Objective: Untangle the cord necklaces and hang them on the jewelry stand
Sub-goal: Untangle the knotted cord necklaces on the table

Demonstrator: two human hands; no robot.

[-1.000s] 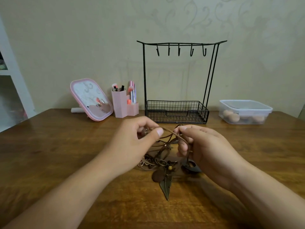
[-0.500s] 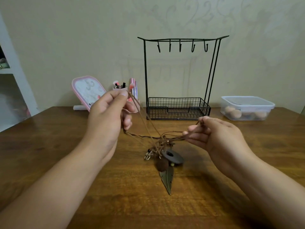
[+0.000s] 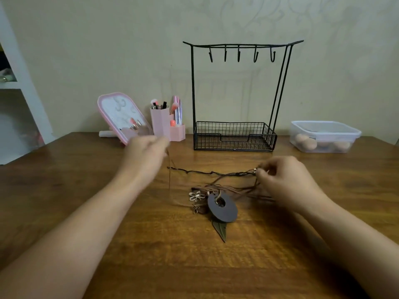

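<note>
A tangle of brown cord necklaces (image 3: 218, 186) lies on the wooden table, with a dark ring pendant (image 3: 224, 209), a leaf pendant (image 3: 221, 230) and small metal flower charms (image 3: 196, 196). My left hand (image 3: 144, 157), blurred, pinches a cord strand at the left of the tangle. My right hand (image 3: 285, 180) grips the cords at the right end, by a small metal bead. A dark cord stretches between both hands. The black wire jewelry stand (image 3: 237, 93) is behind, with bare hooks and a mesh basket base.
A pink mirror (image 3: 121, 115) and a pink brush holder (image 3: 166, 126) stand at the back left. A clear lidded box (image 3: 323, 135) with round sponges sits at the back right. A white shelf (image 3: 15, 87) is at the far left.
My left hand has dropped from raised to low over the table and moved left. The cords have spread out, and the pendants now lie flat on the table.
</note>
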